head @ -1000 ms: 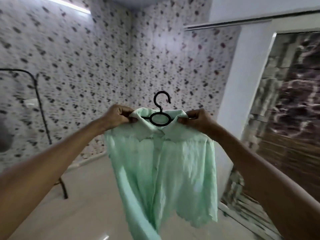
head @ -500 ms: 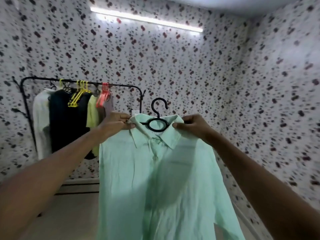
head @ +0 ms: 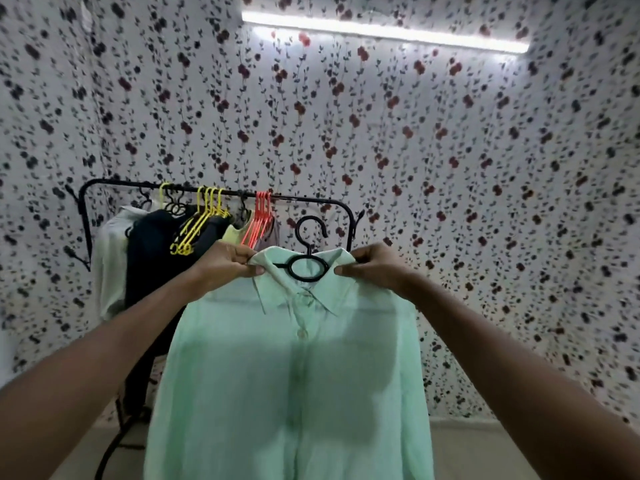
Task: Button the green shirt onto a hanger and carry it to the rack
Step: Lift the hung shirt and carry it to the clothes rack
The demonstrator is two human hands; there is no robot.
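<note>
Shirt: My green shirt (head: 291, 368) hangs in the middle of the frame and runs down past the bottom edge. It is on the black hanger (head: 307, 263), and its front looks buttoned shut.

How it feels, I think: It looks thin, soft and light. It will swing and fold if I move fast. It will not break. It could slide off a smooth hanger if I tip it.

Where to hold: The best spots look like the two ends of the collar, where the hanger is stiff under the cloth. Later I would want the hook free, so I can put it over the bar.

Left hand: My left hand (head: 227, 261) is at the left end of the collar. The fingers and thumb pinch the cloth there. I cannot tell if they also squeeze the hanger under it.

Right hand: My right hand (head: 375, 265) is at the right end of the collar. It pinches the cloth the same way, thumb in front.

Hook: The hook sticks up between my hands. Nothing touches it.

Rack: The black rack (head: 214, 194) is behind the shirt, in the left middle of the frame. Clothes, yellow hangers (head: 204, 220) and pink hangers (head: 261, 216) hang on it. The right end of the bar looks bare.

Task so far, I think: The shirt is on the hanger. It is near the rack, not on it yet.
</note>
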